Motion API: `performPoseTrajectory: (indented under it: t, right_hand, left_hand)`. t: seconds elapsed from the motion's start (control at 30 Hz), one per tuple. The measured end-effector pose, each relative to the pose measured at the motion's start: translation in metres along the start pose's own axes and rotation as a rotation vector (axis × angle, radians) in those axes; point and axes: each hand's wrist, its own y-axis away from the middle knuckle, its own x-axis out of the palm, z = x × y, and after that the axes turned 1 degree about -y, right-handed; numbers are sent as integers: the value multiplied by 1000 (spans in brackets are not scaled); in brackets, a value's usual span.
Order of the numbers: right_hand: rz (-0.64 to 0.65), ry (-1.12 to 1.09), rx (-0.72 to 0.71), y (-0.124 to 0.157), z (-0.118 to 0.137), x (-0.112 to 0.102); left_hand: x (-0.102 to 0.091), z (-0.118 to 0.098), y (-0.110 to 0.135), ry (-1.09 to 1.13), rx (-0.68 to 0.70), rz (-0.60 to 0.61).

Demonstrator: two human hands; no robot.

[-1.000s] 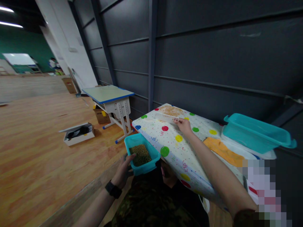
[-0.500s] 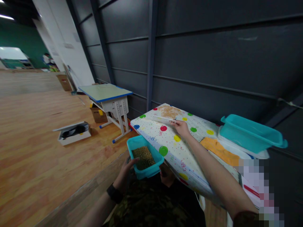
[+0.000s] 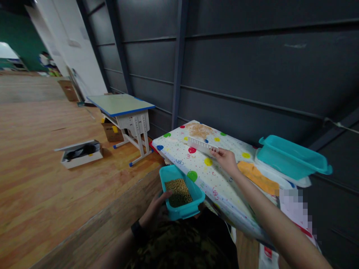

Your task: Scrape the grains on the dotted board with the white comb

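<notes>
My left hand (image 3: 157,207) is closed on the near left side of a teal plastic container (image 3: 183,212), its thumb over the rim. Inside lie yellowish beans (image 3: 180,184) beside darker green ones. The container is held just below the front edge of the table (image 3: 182,153), slightly tilted. My right hand (image 3: 226,160) pinches the right end of a white slotted plastic strip (image 3: 199,144), which stands on its long edge at or just above the tablecloth. Beyond the strip, a patch of small tan grains (image 3: 199,130) is spread on the far corner of the table.
On the right of the table are an orange cloth (image 3: 257,177) and a larger teal bin (image 3: 294,158) on a white lid. A dark panelled wall (image 3: 238,67) runs behind. To the left stand a school desk (image 3: 120,104) and an open white box (image 3: 81,154) on the floor.
The strip has turned so its slotted face shows, and my right hand has come slightly nearer and to the right. The container has shifted right and down, partly with the camera's movement.
</notes>
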Motion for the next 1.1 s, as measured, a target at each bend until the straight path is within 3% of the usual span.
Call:
performPoseTrajectory:
  t: [0.33, 0.77, 0.87, 1.1]
  right_hand:
    - [-18, 28, -72, 50, 23, -7]
    - [32, -34, -200, 109, 76, -12]
    - [-13, -44, -169, 100, 74, -13]
    - [-143, 96, -74, 34, 39, -6]
  left_hand:
    - [19, -9, 6, -83, 24, -11]
    - [13, -13, 0, -51, 84, -26]
    - [12, -19, 1, -88, 103, -55]
    - [6, -20, -2, -67, 120, -39]
